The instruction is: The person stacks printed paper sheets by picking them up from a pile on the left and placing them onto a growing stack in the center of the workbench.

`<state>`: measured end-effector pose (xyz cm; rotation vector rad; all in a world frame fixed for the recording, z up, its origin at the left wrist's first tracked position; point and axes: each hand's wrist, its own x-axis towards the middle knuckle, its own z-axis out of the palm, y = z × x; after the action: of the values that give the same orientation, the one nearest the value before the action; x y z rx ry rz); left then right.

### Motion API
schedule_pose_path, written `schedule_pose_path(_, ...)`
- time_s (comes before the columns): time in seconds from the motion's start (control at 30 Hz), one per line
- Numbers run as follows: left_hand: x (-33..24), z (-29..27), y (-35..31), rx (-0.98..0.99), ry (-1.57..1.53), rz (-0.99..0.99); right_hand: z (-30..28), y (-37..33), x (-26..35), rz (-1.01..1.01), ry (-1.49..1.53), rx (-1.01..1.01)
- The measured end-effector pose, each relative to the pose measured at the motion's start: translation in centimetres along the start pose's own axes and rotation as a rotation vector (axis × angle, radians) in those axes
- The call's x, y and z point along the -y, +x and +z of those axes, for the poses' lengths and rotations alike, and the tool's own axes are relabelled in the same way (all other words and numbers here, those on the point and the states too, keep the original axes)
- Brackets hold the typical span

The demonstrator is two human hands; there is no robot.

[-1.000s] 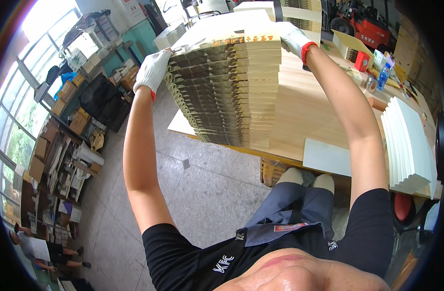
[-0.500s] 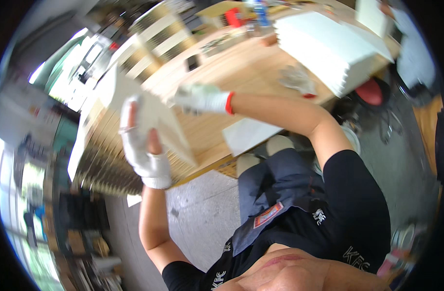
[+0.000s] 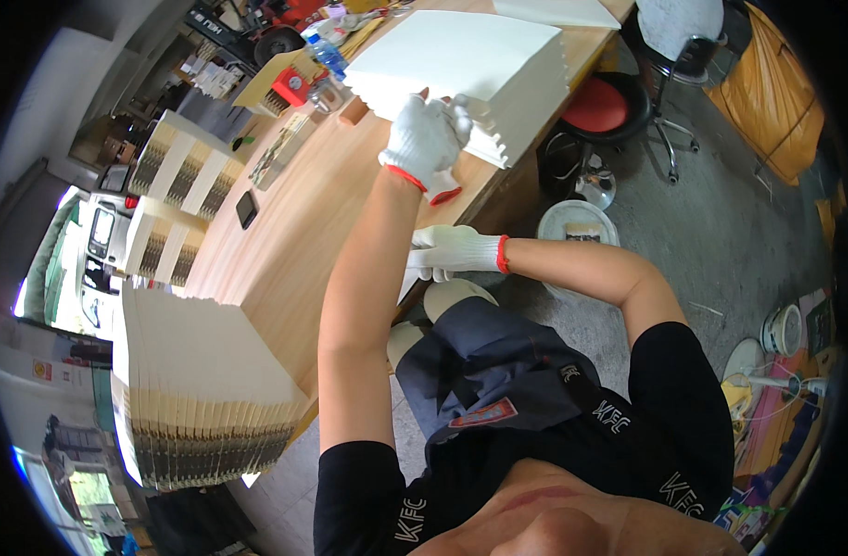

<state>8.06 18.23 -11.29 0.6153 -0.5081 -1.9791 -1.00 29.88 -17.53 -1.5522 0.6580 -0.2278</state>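
Observation:
My left hand (image 3: 424, 139), in a white knit glove with bare fingertips, reaches over the near corner of a tall stack of white sheets (image 3: 461, 56). Its fingers are bent and apart; whether they touch the stack is unclear. A spare white glove with a red cuff (image 3: 445, 190) lies on the table beneath that hand, partly hidden. At the table's front edge, my right hand (image 3: 450, 250), also gloved with a red cuff, is closed on a white sheet (image 3: 410, 278), of which only a narrow part shows.
A fanned stack of white panels (image 3: 192, 343) stands at the table's left end, with more stacks (image 3: 178, 176) behind. On the wooden table (image 3: 303, 204) lie a phone (image 3: 247, 210), a red box (image 3: 291, 85) and a bottle (image 3: 327, 56). A red stool (image 3: 595, 104) and bucket (image 3: 577, 222) stand right.
My view has turned right. My left hand has left the panels at the left and reached across to the white stack. My right hand has drawn back to the table's front edge, onto the sheet there.

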Motion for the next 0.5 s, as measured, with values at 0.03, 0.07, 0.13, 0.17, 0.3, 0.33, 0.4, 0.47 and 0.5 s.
schedule_pose_path(0.03,0.2,1.3,0.3,-0.089,0.045,0.022,-0.6,-0.1,-0.6,0.001,0.032,0.001)
schedule_pose_path(0.07,-0.1,1.3,0.6,-0.109,0.062,-0.011,-1.1,-0.3,-1.0,-0.001,0.061,0.007)
schedule_pose_path(0.13,-0.2,1.4,1.2,-0.177,0.049,-0.035,-1.9,-0.5,-1.5,0.013,0.076,-0.001)
schedule_pose_path(0.17,-0.1,1.8,1.2,-0.233,0.016,-0.023,-2.0,-0.5,-1.8,0.005,0.102,0.003)
schedule_pose_path(0.3,-1.2,3.9,1.8,-0.445,-0.217,-0.056,-2.8,-0.5,-3.4,-0.018,0.194,0.011)
schedule_pose_path(0.33,-1.3,4.1,2.3,-0.536,-0.209,-0.022,-2.8,-0.5,-3.8,-0.016,0.206,0.016)
schedule_pose_path(0.4,-1.2,5.4,2.5,-0.665,-0.144,0.065,-3.0,-0.7,-4.2,-0.008,0.212,0.024)
schedule_pose_path(0.47,-2.0,5.6,3.5,-0.635,-0.04,0.079,-3.0,-1.0,-4.5,0.001,0.205,0.03)
schedule_pose_path(0.5,-2.2,5.9,3.7,-0.618,0.011,0.087,-3.0,-1.2,-4.6,0.01,0.199,0.027)
